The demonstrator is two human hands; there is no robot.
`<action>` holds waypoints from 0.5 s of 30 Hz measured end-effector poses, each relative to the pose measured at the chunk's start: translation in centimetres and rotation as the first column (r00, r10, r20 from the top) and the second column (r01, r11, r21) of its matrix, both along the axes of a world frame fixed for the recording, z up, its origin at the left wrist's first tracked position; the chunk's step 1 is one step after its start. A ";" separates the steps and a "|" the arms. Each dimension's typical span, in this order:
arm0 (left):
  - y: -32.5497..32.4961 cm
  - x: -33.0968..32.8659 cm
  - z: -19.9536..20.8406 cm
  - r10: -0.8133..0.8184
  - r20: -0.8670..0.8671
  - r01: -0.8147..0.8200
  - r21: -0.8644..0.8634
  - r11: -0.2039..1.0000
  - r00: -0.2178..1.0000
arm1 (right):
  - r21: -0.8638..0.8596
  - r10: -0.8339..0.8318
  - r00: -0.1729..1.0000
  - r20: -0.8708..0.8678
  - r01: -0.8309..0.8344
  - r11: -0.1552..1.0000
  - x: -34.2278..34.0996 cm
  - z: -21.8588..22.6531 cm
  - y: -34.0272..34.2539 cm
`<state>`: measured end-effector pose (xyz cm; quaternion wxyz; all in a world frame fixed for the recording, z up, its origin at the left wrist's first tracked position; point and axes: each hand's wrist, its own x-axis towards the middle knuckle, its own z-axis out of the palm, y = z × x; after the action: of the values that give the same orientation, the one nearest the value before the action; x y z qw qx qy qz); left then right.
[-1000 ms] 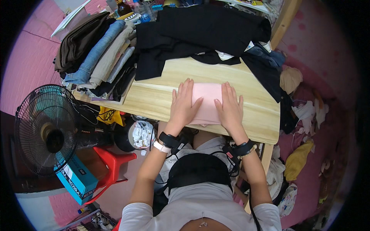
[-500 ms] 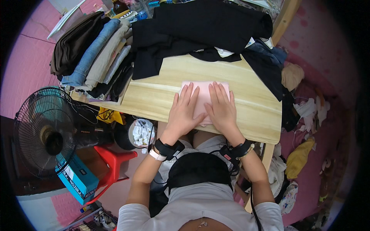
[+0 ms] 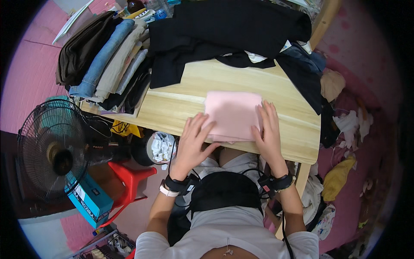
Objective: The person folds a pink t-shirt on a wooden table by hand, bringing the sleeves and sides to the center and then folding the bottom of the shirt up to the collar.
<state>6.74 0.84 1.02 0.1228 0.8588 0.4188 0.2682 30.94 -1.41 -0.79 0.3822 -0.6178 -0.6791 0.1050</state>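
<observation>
A pink folded cloth (image 3: 233, 114) lies flat near the front edge of the wooden table (image 3: 172, 101). It looks like a folded garment, but its kind is not clear. My left hand (image 3: 191, 140) is at its left front corner, thumb and fingers spread. Along the right side of the cloth rests my right hand (image 3: 269, 131), with the fingers stretched out and the thumb near the front right corner. Neither hand grips the cloth. Beyond it, a large black garment (image 3: 233, 30) is spread over the far part of the table.
Folded trousers, with blue jeans (image 3: 103, 58) among them, are stacked at the table's left. A black fan (image 3: 56, 151), a red stool (image 3: 131, 181), a blue box (image 3: 90, 200) and a bin of crumpled paper (image 3: 163, 146) stand lower left. Clothes, including a yellow one (image 3: 338, 177), lie at right.
Both hands have moved apart, from lying flat on top of the pink cloth to its left and right sides. More of the cloth's top now shows.
</observation>
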 end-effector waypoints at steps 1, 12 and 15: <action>0.2 0.1 -0.1 0.008 -0.001 -0.008 0.003 1.000 1.000 | 0.003 0.008 1.000 -0.001 -0.008 1.000 -0.1 0.6 -0.2; 0.6 0.7 -0.2 -0.081 0.091 0.085 -0.037 0.996 0.993 | 0.063 0.293 0.956 -0.004 -0.292 0.954 -2.7 0.5 -0.6; 1.0 0.7 -0.5 -0.097 0.078 0.094 0.050 0.994 0.992 | 0.100 0.286 0.958 0.023 -0.287 0.953 -2.7 0.0 -0.4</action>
<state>7.48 1.85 0.50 0.1326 0.8690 0.3656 0.3060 28.24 -1.80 -0.77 0.3912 -0.4929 -0.7675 0.1220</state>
